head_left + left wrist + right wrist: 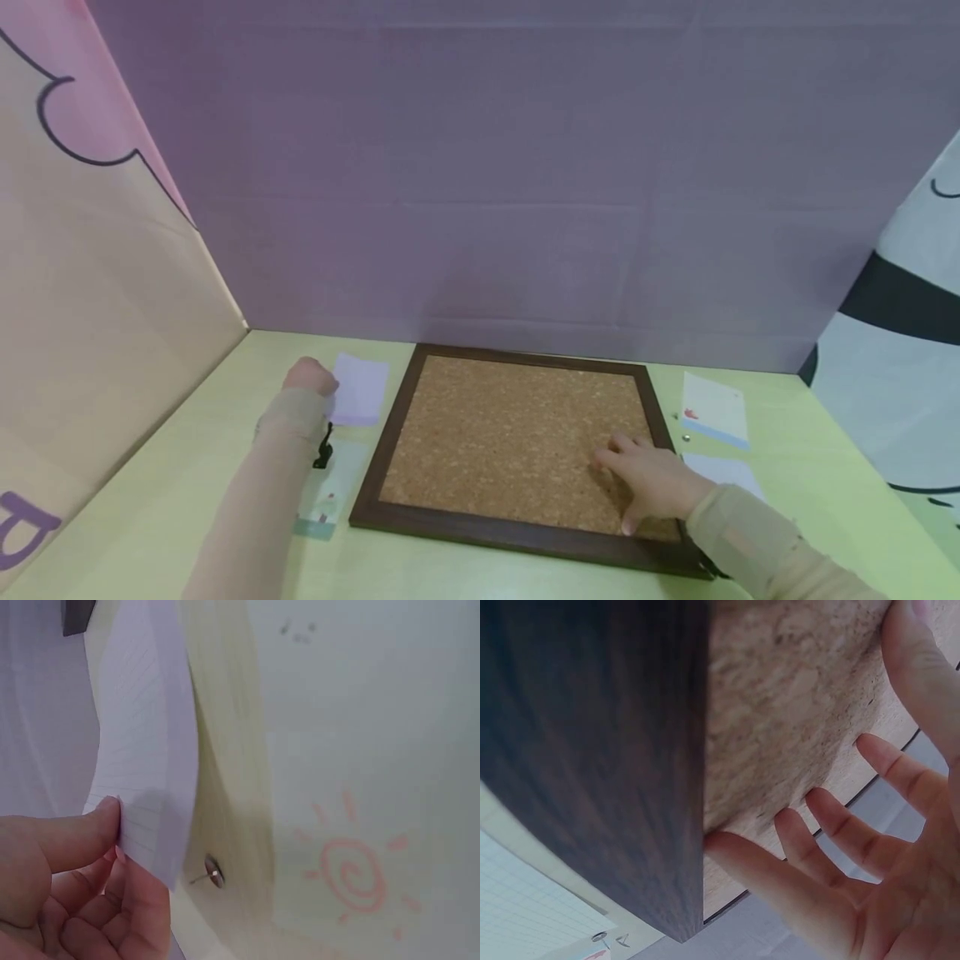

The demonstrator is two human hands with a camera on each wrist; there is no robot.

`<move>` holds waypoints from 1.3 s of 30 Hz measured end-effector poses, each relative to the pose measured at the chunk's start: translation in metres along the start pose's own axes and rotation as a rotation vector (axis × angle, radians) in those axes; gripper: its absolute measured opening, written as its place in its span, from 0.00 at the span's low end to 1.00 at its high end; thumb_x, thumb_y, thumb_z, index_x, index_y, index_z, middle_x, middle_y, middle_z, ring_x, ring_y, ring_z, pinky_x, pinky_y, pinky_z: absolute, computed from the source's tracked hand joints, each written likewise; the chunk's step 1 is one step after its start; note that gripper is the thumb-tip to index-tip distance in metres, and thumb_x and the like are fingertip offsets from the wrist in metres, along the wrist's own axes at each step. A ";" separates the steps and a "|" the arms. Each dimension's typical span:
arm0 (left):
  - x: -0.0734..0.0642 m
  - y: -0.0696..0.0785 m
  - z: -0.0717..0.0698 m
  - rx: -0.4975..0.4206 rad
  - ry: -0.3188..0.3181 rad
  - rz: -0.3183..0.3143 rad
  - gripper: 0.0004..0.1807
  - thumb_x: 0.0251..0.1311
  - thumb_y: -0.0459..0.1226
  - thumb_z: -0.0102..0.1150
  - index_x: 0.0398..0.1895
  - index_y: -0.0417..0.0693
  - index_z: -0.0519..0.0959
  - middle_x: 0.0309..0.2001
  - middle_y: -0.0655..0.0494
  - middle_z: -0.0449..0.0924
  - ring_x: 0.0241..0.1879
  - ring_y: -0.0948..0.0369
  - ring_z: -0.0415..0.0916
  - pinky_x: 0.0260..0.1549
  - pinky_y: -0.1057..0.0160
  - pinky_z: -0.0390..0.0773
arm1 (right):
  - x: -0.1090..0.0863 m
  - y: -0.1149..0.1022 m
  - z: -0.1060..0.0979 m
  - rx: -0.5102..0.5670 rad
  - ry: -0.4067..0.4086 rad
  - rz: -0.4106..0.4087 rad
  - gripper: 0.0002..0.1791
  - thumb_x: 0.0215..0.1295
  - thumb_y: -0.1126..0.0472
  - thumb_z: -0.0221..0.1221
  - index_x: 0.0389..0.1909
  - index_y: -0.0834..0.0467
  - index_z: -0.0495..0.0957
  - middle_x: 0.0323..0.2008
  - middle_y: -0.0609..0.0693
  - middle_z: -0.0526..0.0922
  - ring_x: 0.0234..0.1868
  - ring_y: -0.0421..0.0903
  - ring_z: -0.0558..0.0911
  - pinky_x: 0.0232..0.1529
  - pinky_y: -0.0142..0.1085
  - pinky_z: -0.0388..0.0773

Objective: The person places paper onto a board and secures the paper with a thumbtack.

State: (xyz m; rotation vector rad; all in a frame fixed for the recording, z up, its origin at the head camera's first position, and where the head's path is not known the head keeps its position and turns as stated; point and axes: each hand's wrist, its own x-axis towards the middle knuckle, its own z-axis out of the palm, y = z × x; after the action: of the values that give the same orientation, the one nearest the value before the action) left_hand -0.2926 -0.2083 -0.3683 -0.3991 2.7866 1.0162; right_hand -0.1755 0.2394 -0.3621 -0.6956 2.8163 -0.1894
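Two hands, one corkboard, four paper sheets and at least two thumbtacks, possibly more

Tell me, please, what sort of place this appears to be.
Probably an indoor, screened-off workspace: there is a pale yellow-green tabletop, a creased purple-grey sheet behind it, and a rectangular brown-framed cork board lying on it.

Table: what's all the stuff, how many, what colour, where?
Table: 1, yellowish, underneath
Board: 1, brown, middle
Lilac paper: 1, lilac, back left
Green paper: 1, pale green, front left
Blue-edged paper: 1, white, back right
White paper: 1, white, front right
Pins: at least 2, silvery, beside papers
Back wall: 1, purple, behind
Left wall: 1, beige, pink, left
Right wall: 1, whitish, black, right
Black thing: 1, black, left wrist
Left hand: 1, bare, pinching lilac paper
Right hand: 1, bare, on board
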 end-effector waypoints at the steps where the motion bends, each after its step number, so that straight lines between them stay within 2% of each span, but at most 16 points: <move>1: 0.001 -0.001 0.000 0.004 0.004 0.001 0.20 0.62 0.31 0.50 0.52 0.21 0.67 0.54 0.26 0.70 0.55 0.35 0.68 0.56 0.43 0.71 | 0.000 0.000 0.000 -0.002 0.003 -0.005 0.41 0.24 0.52 0.77 0.48 0.50 0.74 0.44 0.51 0.70 0.39 0.51 0.73 0.28 0.44 0.73; 5: 0.009 -0.007 -0.001 0.026 0.035 0.015 0.19 0.59 0.33 0.55 0.47 0.23 0.71 0.49 0.28 0.74 0.51 0.37 0.71 0.54 0.44 0.72 | -0.001 0.001 0.001 -0.013 0.022 -0.019 0.41 0.23 0.52 0.77 0.48 0.51 0.73 0.43 0.50 0.70 0.38 0.51 0.72 0.26 0.42 0.72; 11: 0.023 -0.019 0.001 -0.079 0.040 -0.011 0.21 0.58 0.34 0.57 0.50 0.25 0.72 0.51 0.30 0.74 0.50 0.40 0.72 0.54 0.45 0.73 | -0.001 0.001 0.002 -0.015 0.024 -0.024 0.40 0.23 0.52 0.77 0.47 0.50 0.73 0.41 0.49 0.69 0.38 0.50 0.72 0.26 0.42 0.72; 14: 0.029 -0.023 0.000 -0.065 0.047 0.005 0.23 0.57 0.36 0.58 0.50 0.25 0.72 0.51 0.30 0.75 0.49 0.42 0.73 0.54 0.46 0.72 | 0.000 0.002 0.002 -0.013 0.016 -0.017 0.40 0.24 0.52 0.77 0.47 0.50 0.73 0.42 0.49 0.69 0.38 0.50 0.72 0.27 0.42 0.72; 19: 0.027 -0.026 -0.005 -0.040 0.040 0.039 0.24 0.57 0.37 0.58 0.51 0.24 0.72 0.50 0.30 0.75 0.43 0.47 0.75 0.53 0.48 0.74 | 0.000 0.003 0.002 -0.009 0.014 -0.021 0.40 0.24 0.51 0.76 0.47 0.50 0.73 0.42 0.49 0.69 0.38 0.50 0.71 0.26 0.42 0.72; 23: 0.025 -0.026 -0.009 -0.074 0.030 0.044 0.24 0.58 0.36 0.58 0.51 0.24 0.72 0.44 0.33 0.78 0.30 0.57 0.74 0.39 0.58 0.78 | -0.001 0.003 0.002 -0.006 0.016 -0.028 0.40 0.24 0.51 0.76 0.48 0.50 0.73 0.42 0.48 0.69 0.39 0.50 0.71 0.26 0.41 0.71; 26: 0.026 -0.026 -0.010 -0.129 0.031 0.041 0.22 0.58 0.35 0.58 0.51 0.24 0.72 0.38 0.38 0.78 0.24 0.64 0.70 0.29 0.66 0.75 | -0.001 0.003 0.001 -0.012 0.031 -0.041 0.41 0.24 0.51 0.76 0.48 0.50 0.73 0.41 0.48 0.69 0.38 0.50 0.70 0.26 0.41 0.70; 33: 0.028 -0.026 -0.011 -0.173 0.034 0.033 0.22 0.59 0.35 0.58 0.51 0.26 0.73 0.41 0.40 0.78 0.24 0.67 0.69 0.24 0.73 0.73 | -0.003 0.002 0.001 -0.019 0.036 -0.040 0.41 0.23 0.52 0.76 0.49 0.51 0.73 0.42 0.49 0.69 0.39 0.51 0.71 0.25 0.41 0.70; 35: 0.028 -0.026 -0.012 -0.176 0.035 0.033 0.22 0.59 0.35 0.58 0.51 0.26 0.73 0.41 0.41 0.78 0.23 0.68 0.69 0.23 0.73 0.73 | -0.003 0.001 0.001 -0.024 0.034 -0.033 0.42 0.23 0.51 0.76 0.49 0.51 0.73 0.43 0.50 0.70 0.40 0.52 0.71 0.26 0.42 0.71; 39: 0.026 -0.023 -0.011 -0.240 0.018 0.032 0.20 0.59 0.35 0.59 0.49 0.27 0.73 0.36 0.47 0.77 0.23 0.68 0.69 0.23 0.73 0.73 | -0.003 0.000 0.001 -0.022 0.025 -0.020 0.42 0.23 0.51 0.76 0.49 0.51 0.73 0.44 0.51 0.70 0.41 0.53 0.72 0.26 0.43 0.72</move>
State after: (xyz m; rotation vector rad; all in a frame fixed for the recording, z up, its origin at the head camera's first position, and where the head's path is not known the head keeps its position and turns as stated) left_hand -0.3108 -0.2374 -0.3798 -0.3955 2.7019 1.3668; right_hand -0.1731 0.2408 -0.3628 -0.7310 2.8405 -0.1726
